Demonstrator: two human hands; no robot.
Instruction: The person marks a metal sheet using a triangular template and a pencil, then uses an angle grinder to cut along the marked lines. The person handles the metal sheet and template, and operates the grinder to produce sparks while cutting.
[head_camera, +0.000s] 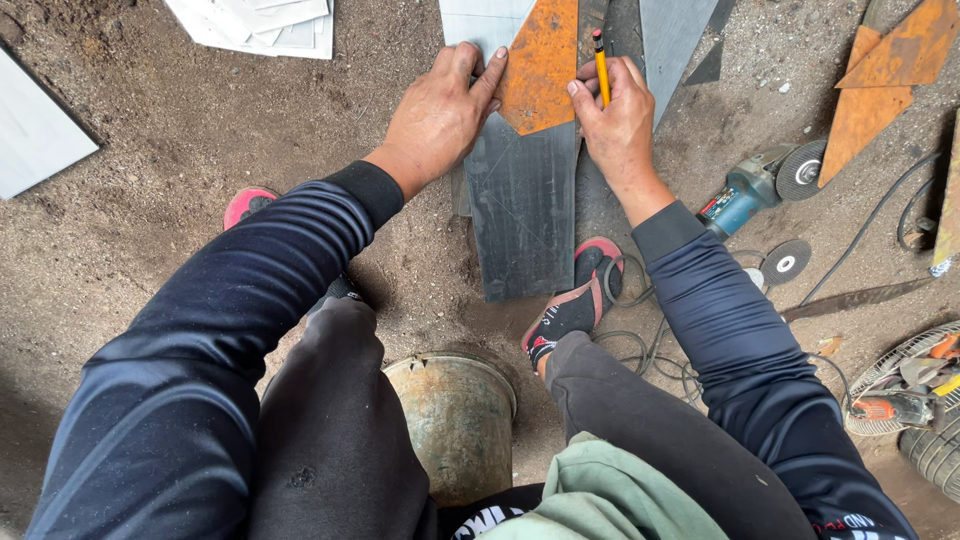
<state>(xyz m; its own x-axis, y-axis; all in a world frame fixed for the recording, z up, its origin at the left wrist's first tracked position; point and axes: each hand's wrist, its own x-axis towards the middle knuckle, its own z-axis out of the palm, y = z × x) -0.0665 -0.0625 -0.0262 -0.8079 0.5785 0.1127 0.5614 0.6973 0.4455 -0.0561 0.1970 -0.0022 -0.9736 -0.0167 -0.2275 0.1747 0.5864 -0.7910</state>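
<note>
Hands on sheet metal: left hand (437, 112) flat, fingers spread, pressing the stiff, sharp-edged rusty plate (540, 62) onto the grey sheet (522, 205); right hand (615, 118) pinches a pencil (601, 66) against its edge.

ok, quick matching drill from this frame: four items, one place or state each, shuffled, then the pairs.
Items:
1. pencil
2. rusty orange plate
3. angle grinder
4. metal bucket

Places or states:
A. between the person's knees
B. lying on the dirt to the right, disc attached
C. pinned under the left hand, on top of the dark grey sheet
D. held upright in the right hand

Pairs: 1-D, 2-C, 3-B, 4-A
</note>
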